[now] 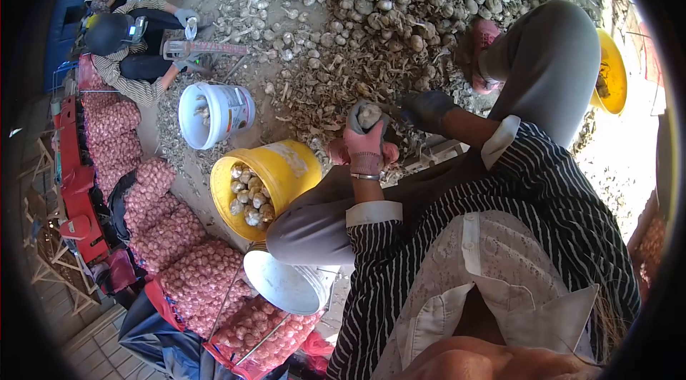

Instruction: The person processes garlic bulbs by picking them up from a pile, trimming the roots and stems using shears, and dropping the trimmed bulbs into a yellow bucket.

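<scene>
My left hand [366, 141], in a pink and grey glove with a wristband below it, is closed around a garlic bulb [369, 116]. Just to the right is my right hand [427, 110], in a dark grey glove, its fingers curled closed. Whatever it grips is hidden or too small to name. Beneath both hands lie dry garlic stalks and husks [321, 101]. A yellow bucket [296, 166], tipped toward the left, stands near my left knee with several garlic bulbs [250, 198] inside.
A heap of garlic [400, 8] covers the ground ahead. White buckets [239, 108] stand left and below the yellow one. Filled garlic sacks [168, 226] line the left side. A co-worker [132, 51] sits at upper left. Another yellow bucket [612, 73] is beyond my right knee.
</scene>
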A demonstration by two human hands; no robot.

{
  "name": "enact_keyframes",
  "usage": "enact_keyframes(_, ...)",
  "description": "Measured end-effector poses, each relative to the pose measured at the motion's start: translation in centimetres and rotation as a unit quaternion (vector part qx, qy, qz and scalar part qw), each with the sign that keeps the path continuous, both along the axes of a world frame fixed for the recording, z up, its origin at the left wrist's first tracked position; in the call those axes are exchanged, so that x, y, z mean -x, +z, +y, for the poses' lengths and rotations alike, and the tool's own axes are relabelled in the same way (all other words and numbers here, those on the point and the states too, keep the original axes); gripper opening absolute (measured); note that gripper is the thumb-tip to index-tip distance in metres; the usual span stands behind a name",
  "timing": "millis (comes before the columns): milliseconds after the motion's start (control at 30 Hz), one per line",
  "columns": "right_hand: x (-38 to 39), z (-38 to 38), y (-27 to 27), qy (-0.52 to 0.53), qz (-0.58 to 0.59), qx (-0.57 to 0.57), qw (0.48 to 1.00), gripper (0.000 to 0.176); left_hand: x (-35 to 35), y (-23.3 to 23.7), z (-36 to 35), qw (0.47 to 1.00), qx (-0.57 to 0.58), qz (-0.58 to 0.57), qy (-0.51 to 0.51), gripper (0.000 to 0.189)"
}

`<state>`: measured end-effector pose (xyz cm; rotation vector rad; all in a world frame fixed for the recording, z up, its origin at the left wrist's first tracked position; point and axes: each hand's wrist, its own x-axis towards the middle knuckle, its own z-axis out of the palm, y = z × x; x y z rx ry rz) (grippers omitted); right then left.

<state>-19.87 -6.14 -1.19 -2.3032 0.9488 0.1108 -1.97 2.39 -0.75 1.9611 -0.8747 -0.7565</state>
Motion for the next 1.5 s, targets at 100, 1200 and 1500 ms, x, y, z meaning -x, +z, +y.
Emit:
enact_keyframes(100,0.4,0.3,-2.6,-0.066,-0.039,-0.048,0.996,0.033,-0.8,-0.2,0.1,0.983,0.155,0.101,-0.008,0.042)
enact_keyframes(1200,1.8,-5.8,-2.1,-0.547,-0.394,-0.522,0.522,0.03,3.3,-15.8,-17.9,0.766,-0.037,0.641,-0.032,0.067)
enact_keyframes(1500,0.8,-3.8,1.0,-0.199,-0.108,-0.203,0.953,0.045,1.1,-1.3,-8.9,0.711,0.067,0.697,0.06,0.048)
